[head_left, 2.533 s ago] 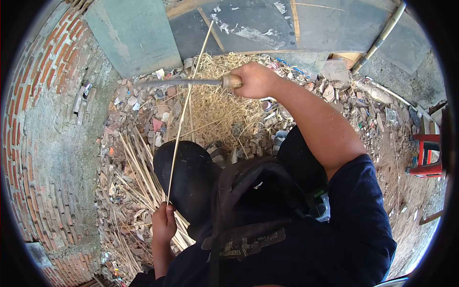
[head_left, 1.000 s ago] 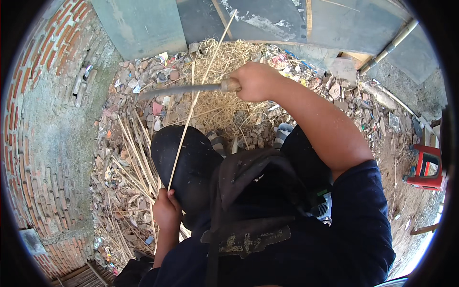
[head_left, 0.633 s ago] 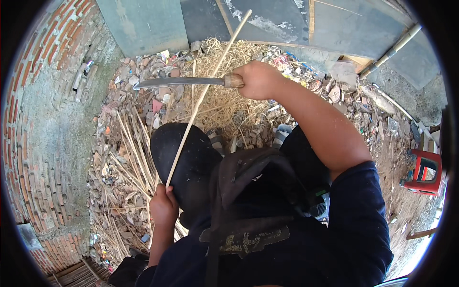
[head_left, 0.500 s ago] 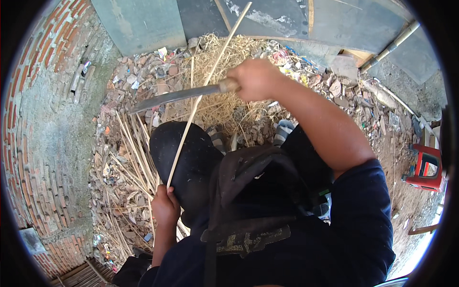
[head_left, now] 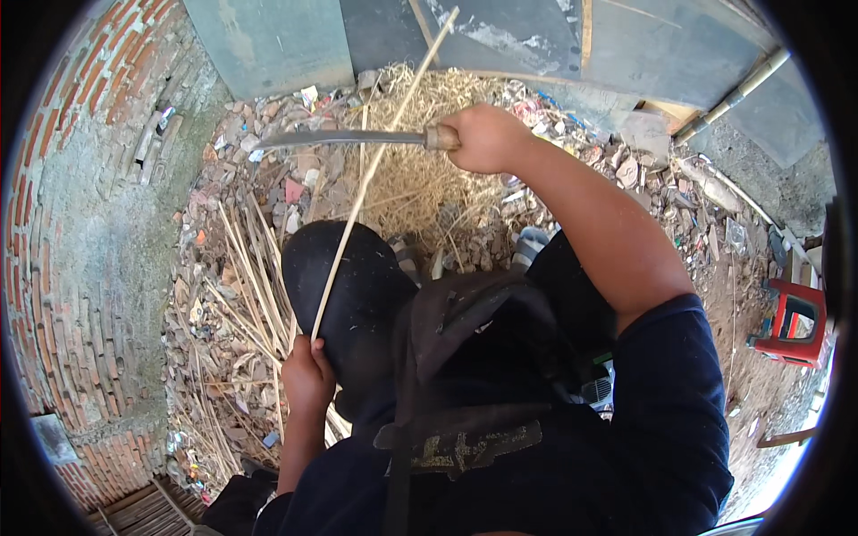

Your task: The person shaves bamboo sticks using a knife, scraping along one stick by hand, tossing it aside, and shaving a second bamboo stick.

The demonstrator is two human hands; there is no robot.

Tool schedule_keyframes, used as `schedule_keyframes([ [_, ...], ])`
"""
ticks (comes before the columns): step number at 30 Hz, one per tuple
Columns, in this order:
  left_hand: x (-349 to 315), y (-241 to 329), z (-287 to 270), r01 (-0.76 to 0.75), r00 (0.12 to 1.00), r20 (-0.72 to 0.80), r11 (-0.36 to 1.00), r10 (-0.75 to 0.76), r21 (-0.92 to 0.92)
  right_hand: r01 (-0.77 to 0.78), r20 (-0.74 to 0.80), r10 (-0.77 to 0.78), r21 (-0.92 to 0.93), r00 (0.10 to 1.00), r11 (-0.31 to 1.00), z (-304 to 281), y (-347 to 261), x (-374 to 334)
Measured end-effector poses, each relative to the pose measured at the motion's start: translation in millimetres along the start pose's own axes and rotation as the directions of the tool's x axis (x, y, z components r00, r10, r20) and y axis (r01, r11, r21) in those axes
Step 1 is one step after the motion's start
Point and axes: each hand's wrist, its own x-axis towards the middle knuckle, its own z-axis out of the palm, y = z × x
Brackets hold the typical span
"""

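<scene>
My left hand (head_left: 307, 371) is closed around the near end of a long, thin, pale bamboo strip (head_left: 345, 239). The strip slants up across my left knee and away, its far end near the grey panels. My right hand (head_left: 487, 139) grips the wooden handle of a machete (head_left: 353, 138), whose long blade points left and lies across the strip in the view. Whether the edge touches the strip I cannot tell. Beside my left knee lies a bundle of similar bamboo strips (head_left: 253, 281), partly hidden behind my left hand.
Pale shavings (head_left: 420, 192) are heaped on the rubble-strewn ground (head_left: 643, 192) before my feet. A brick wall (head_left: 89, 268) stands at the left, grey panels (head_left: 500, 45) at the far side. A red plastic stool (head_left: 794, 323) is at the right.
My right hand has carried the machete a little farther away along the strip, and the blade has turned closer to level. My left hand still holds the strip's near end.
</scene>
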Motion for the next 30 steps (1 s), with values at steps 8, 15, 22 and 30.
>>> schedule_keyframes([
  [8,-9,-10,2,-0.024,1.0,-0.003,1.0,0.024,0.003,0.22,0.051,-0.214,-0.209,0.975,0.953,-5,-42,-19],
  [15,4,-4,0,-0.02,1.0,0.007,1.0,0.02,0.001,-0.006,-0.086,0.006,0.001,0.996,1.0,-4,12,0],
  [22,-3,-9,5,-0.031,0.999,-0.021,0.999,0.031,0.016,0.162,0.05,-0.158,-0.098,0.986,0.982,3,-16,-6],
  [30,0,-11,6,-0.03,0.999,-0.031,0.998,0.031,0.047,-0.032,-0.117,0.029,-0.025,0.993,0.999,-7,27,0],
])
